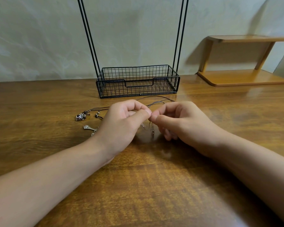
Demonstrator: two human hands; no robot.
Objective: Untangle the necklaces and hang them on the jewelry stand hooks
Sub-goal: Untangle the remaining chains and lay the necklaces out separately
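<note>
At the centre of the frame, a thin silver chain (152,128) is pinched between thumb and forefinger of both hands, raised slightly above the wooden table (138,185). The left hand (123,122) is seen with fingers curled inward, its thumb tip pressed against the chain at the meeting point. The right hand (179,122) is likewise curled, its thumb and forefinger closed on the same chain just beside the left thumb. Short lengths of chain are seen hanging below the pinch, between the two hands.

Dark cord necklaces (156,100) are laid on the table just beyond the hands, running from centre right toward the left, partly hidden behind the left hand. At centre left, a silver pendant (80,116) with beads is noted at the cord ends, and below it a second silver pendant (88,127) lies near the left wrist.

The jewelry stand (136,82) is placed at upper centre, a black wire basket base with upright rods extending out of frame; its hooks are not visible. A wooden shelf (241,76) is recorded at upper right, against the wall.
</note>
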